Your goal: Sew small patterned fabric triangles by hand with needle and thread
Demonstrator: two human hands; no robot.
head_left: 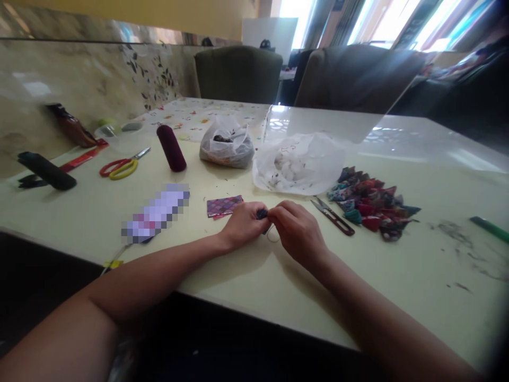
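My left hand (242,224) and my right hand (298,231) meet at the middle of the pale table (397,276), fingers curled. Between the fingertips sits a small dark fabric piece (262,214); both hands pinch it. A thin loop of thread (272,236) lies under my right hand. A flat patterned fabric square (224,206) lies just left of my left hand. Thread snips (333,216) lie just right of my right hand. Beyond them is a pile of small colourful fabric pieces (371,204).
A clear bag of white stuffing (300,164) and a grey plastic bag (226,143) stand behind the hands. A maroon thread cone (171,147), red-and-yellow scissors (121,166), a black roll (46,171) and a blurred flat object (156,213) lie left. A green pen (490,228) lies far right. Chairs (238,73) stand behind.
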